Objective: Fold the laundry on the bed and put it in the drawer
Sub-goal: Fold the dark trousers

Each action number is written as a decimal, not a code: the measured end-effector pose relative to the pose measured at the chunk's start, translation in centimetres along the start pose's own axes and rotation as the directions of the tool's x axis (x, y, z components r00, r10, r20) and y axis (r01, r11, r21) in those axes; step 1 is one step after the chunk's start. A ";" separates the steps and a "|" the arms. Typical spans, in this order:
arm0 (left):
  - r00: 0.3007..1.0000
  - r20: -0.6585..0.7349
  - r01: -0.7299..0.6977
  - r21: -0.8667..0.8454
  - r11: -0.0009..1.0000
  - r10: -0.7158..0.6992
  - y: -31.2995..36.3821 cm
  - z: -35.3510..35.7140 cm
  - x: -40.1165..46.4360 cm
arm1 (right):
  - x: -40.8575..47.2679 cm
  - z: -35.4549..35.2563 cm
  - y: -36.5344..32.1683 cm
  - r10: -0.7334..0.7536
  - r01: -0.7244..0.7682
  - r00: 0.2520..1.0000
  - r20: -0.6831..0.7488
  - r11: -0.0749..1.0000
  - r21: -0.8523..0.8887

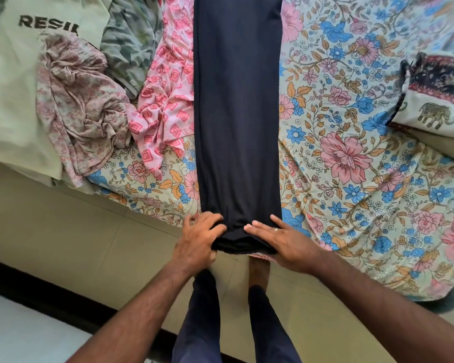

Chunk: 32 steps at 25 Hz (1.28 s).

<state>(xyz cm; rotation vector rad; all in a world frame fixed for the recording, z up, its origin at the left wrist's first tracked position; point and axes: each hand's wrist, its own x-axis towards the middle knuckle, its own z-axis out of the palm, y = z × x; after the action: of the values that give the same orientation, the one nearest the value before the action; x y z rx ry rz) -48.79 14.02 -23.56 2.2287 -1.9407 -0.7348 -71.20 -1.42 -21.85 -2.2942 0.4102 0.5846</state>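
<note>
Hands meet at six o'clock in the head view, at the near end of a long dark garment (237, 113) that runs up the middle of the bed towards twelve o'clock. It lies as a narrow, smooth strip on the flowered bedsheet (351, 158), so it looks already folded lengthwise, probably to be doubled end over end next.

The left hand (198, 238) curls its fingers over the left corner of the hem and seems to grasp it, thumb hidden below. The right hand (278, 239) lies fairly flat on the right corner, fingers straight and pressing the cloth, not clenched; whether its thumb hooks under the edge I cannot tell. Holding both corners keeps the layers aligned for the lift.

At ten o'clock waits the unfolded laundry: a pale green shirt (13, 95) with lettering, a crumpled pinkish cloth (79, 106), a grey-green garment (131, 40) and a pink patterned piece (165, 100) just beside the dark strip. At three o'clock rests a pillow (435, 100) with an elephant print. No drawer shows.
</note>
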 end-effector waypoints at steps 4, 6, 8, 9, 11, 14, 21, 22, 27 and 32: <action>0.950 0.314 0.070 -0.207 0.976 -0.002 -2.8 -2.6 -2.1 | -0.8 0.7 -2.6 0.045 -0.070 0.993 0.112 0.972 0.226; 0.922 0.385 0.166 -0.294 0.941 -0.042 -3.6 -3.7 -2.4 | -0.6 0.2 -3.6 0.050 -0.083 0.995 0.092 0.913 0.400; 0.928 0.371 0.215 -0.469 0.857 -0.030 -4.1 -5.3 -1.6 | -0.1 -1.6 -3.7 0.087 -0.056 0.996 -0.018 0.766 0.640; 0.928 0.372 0.236 -0.571 0.787 -0.009 -4.3 -6.4 -0.7 | 0.3 -2.7 -3.3 0.140 -0.042 0.988 -0.071 0.672 0.740; 0.909 0.415 0.327 -0.755 0.568 0.028 -4.6 -9.2 2.0 | 1.6 -5.5 -2.4 0.236 -0.002 0.964 -0.125 0.473 0.881; 0.896 0.439 0.435 -0.839 0.329 -0.065 -5.6 -11.5 7.1 | 4.8 -8.8 -0.6 0.405 0.026 0.900 -0.161 0.319 0.947; 0.752 0.361 0.561 -0.789 0.249 -0.551 -5.6 -7.8 9.9 | 6.5 -5.7 0.6 0.702 -0.064 0.692 -0.169 0.293 0.954; 0.748 0.350 0.564 -0.784 0.261 -0.564 -5.5 -7.3 9.4 | 6.2 -5.1 0.1 0.715 -0.064 0.669 -0.202 0.326 0.943; 0.760 0.280 0.590 -0.675 0.442 -0.587 -6.7 -4.6 6.3 | 4.2 -2.5 -0.3 0.741 -0.299 0.612 -0.276 0.539 0.787; 0.805 0.132 0.570 -0.446 0.691 -0.579 -6.8 -2.6 5.3 | 3.9 -2.3 1.0 0.653 -0.443 0.700 -0.289 0.715 0.541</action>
<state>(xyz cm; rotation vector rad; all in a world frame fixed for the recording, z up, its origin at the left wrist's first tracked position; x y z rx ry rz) -41.19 9.63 -25.35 2.4759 -0.8584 -1.0967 -67.67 -4.20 -22.96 -1.8165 1.3849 0.1694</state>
